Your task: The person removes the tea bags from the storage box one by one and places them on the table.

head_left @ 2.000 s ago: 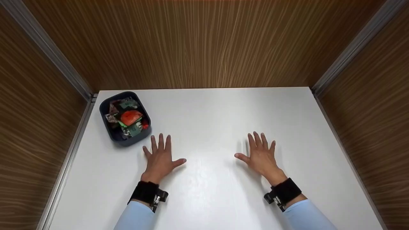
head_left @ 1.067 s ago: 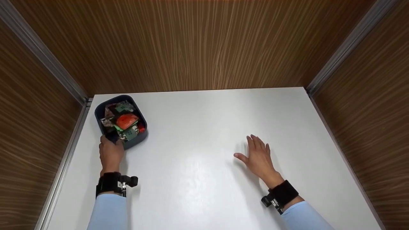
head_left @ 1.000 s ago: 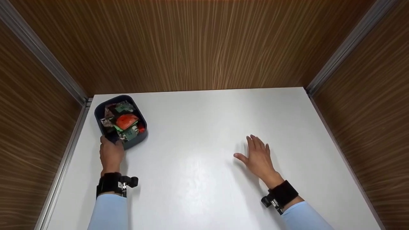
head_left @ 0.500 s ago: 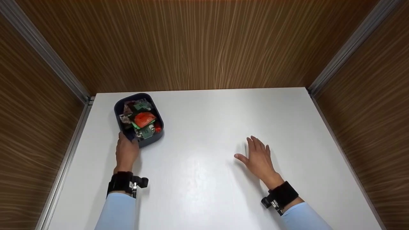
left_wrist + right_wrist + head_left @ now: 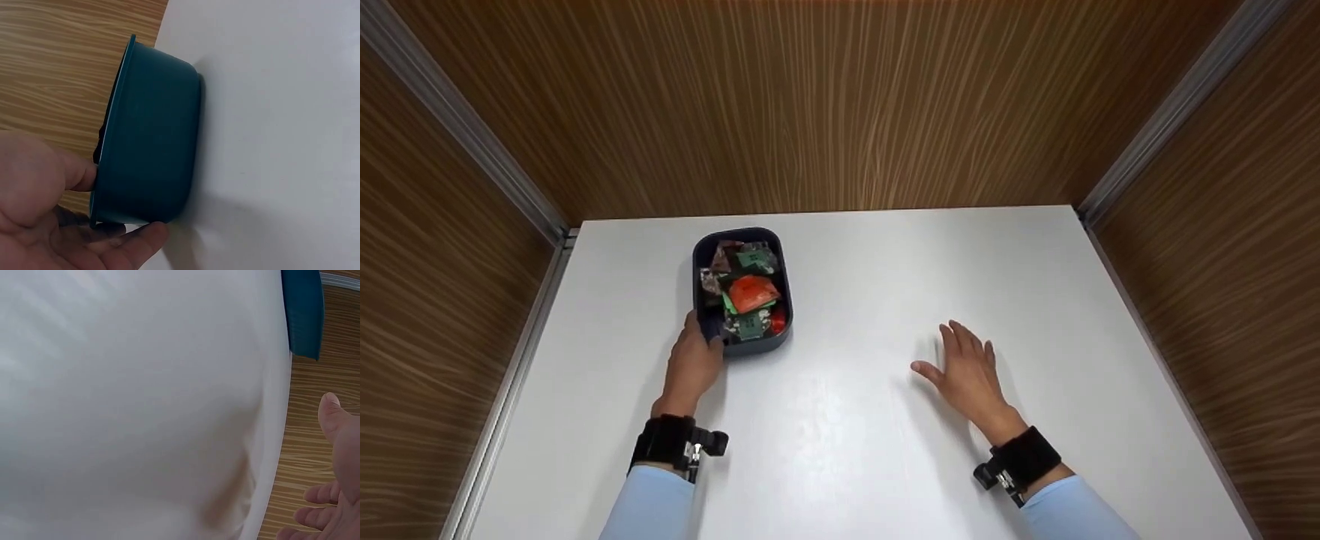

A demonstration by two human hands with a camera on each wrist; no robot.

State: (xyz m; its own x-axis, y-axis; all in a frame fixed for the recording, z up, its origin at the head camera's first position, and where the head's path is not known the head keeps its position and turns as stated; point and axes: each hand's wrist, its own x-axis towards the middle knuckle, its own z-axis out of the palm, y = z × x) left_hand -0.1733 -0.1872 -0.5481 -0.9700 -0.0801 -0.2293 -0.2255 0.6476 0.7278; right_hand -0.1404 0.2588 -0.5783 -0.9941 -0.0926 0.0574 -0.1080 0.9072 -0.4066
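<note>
A dark blue rounded rectangular box (image 5: 757, 347) stands on the white table, left of the middle. Several small plastic packets lie inside it, among them an orange-red packet (image 5: 753, 293) on top and a green packet (image 5: 751, 326). My left hand (image 5: 691, 367) grips the near left corner of the box; the thumb is at the rim and the fingers lie along the outer wall. In the left wrist view the box wall (image 5: 152, 129) looks teal, with its base at the table. My right hand (image 5: 969, 375) is held over the table's right half, fingers spread and holding nothing.
The white table (image 5: 855, 450) is bounded by a wood-grain back panel (image 5: 825, 105) and wood-grain side panels. Grey metal rails (image 5: 457, 112) run along the corners. Each wrist wears a black band with a small camera (image 5: 711, 442).
My left hand moved to the box at the far left, took hold of its near corner and slid it right, turning it straighter. The right hand stayed nearly still, fingers slightly closer together.
</note>
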